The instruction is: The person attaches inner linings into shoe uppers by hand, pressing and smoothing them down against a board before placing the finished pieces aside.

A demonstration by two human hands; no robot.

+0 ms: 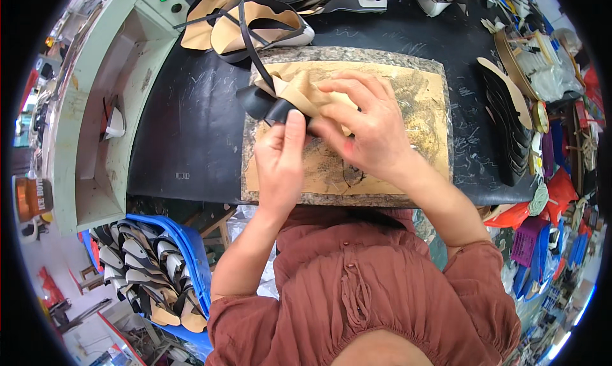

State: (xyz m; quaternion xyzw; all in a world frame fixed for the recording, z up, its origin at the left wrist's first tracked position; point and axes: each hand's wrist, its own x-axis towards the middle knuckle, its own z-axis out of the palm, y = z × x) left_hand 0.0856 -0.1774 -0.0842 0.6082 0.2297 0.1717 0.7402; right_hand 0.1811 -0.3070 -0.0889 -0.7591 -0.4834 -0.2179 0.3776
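Note:
A black and beige shoe upper (257, 103) is held above the work board, its pale lining folded outward. My left hand (279, 165) pinches its black edge between thumb and fingers, from the near side. On the right side, my right hand (366, 117) has its bent fingers closed on the beige lining; the fingertips are partly hidden. A narrow black strap (252, 44) rises from the upper toward other pieces behind it. Beneath my hands lies the board (417, 65), covered with stained tan paper (414, 105).
More shoe uppers (261, 31) are heaped along the table's far side. Left stands a pale green metal cabinet (83, 111) with buttons. A blue bin (194, 251) full of uppers sits below it. Stacked black and beige shoe parts (510, 117) lie on the right.

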